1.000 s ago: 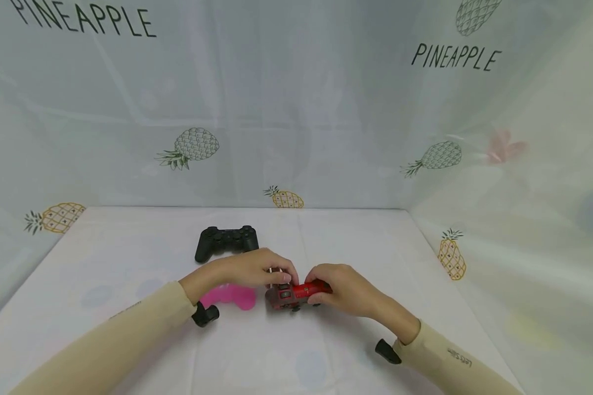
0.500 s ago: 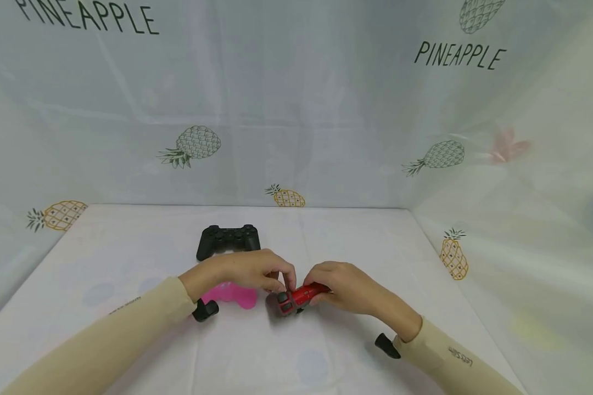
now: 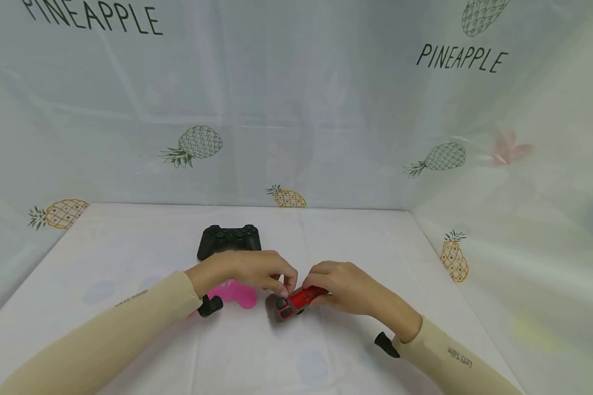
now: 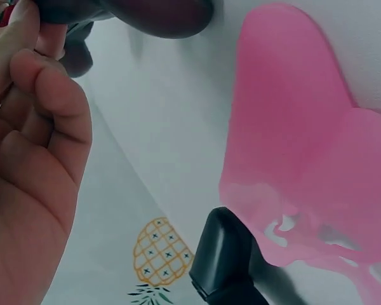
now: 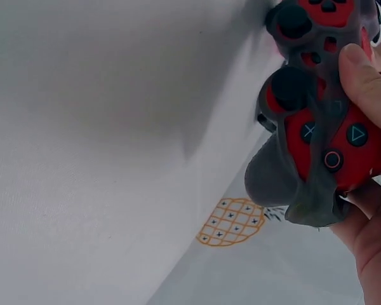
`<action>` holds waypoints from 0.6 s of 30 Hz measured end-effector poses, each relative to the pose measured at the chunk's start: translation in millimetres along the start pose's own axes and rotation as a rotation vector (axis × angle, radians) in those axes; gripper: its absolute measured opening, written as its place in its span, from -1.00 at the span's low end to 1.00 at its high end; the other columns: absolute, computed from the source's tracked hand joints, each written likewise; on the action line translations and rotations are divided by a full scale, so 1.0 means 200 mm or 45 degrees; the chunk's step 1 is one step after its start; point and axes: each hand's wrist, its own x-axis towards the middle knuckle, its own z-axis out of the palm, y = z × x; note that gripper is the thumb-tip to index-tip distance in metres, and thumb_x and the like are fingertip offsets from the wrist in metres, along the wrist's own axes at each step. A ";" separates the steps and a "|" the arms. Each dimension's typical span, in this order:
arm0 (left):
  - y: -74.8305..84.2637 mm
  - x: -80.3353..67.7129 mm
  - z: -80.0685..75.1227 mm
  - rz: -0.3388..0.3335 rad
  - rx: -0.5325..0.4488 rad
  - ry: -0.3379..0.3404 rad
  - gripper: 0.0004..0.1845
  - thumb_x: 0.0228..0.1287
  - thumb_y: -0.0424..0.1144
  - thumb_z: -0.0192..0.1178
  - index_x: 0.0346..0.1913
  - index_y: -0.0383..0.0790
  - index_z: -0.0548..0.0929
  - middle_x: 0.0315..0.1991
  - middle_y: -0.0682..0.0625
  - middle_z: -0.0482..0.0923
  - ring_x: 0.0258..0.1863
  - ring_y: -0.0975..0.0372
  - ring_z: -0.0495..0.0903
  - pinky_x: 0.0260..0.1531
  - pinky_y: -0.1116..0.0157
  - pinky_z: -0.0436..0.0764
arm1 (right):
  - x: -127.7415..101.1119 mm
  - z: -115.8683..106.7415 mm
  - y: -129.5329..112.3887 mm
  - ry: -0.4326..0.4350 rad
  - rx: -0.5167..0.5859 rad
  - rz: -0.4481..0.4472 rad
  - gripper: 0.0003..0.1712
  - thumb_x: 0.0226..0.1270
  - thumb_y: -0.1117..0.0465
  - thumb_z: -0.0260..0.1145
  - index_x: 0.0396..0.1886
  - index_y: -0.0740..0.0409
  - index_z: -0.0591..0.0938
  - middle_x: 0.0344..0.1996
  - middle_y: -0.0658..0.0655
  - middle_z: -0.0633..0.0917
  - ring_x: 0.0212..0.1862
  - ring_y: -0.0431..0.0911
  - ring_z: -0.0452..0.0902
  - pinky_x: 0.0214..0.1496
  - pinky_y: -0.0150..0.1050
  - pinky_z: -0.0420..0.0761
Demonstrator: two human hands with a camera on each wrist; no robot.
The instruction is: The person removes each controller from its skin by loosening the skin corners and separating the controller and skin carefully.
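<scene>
A red game controller (image 5: 368,155) wears a dark grey silicone cover (image 5: 270,175), stretched unevenly over its face, with a strip running across the buttons. My right hand (image 3: 348,288) grips the controller's right end, thumb on the face side and fingers beneath. At the other end, my left hand (image 3: 259,270) pinches at the far edge of the cover with thumb and curled fingers; its fingertips are partly cut off at the corner of the left wrist view. Just left of the controller, a pink silicone cover (image 4: 292,114) lies flat, partly behind my left forearm in the head view.
Behind my left hand lies a black game controller (image 3: 227,241) on the white tablecloth (image 3: 257,351). Black wrist-camera mounts (image 3: 387,344) stick out under both sleeves. A pineapple-printed curtain (image 3: 296,109) rises at the back and sides.
The red controller's left end has swung toward me, so it lies more slanted. My left fingers have shifted along its far edge. My right hand keeps its grip.
</scene>
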 end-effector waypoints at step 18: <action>-0.03 -0.06 0.05 0.077 -0.449 0.128 -0.95 0.64 -0.28 0.14 -0.07 -0.14 0.60 -0.15 0.07 0.52 -0.29 0.26 0.54 -0.21 0.22 0.61 | -0.03 -0.03 -0.07 0.102 -0.131 -0.063 -0.72 0.22 0.13 0.66 -0.17 -0.05 0.71 -0.28 -0.13 0.69 -0.23 -0.25 0.61 -0.19 -0.44 0.61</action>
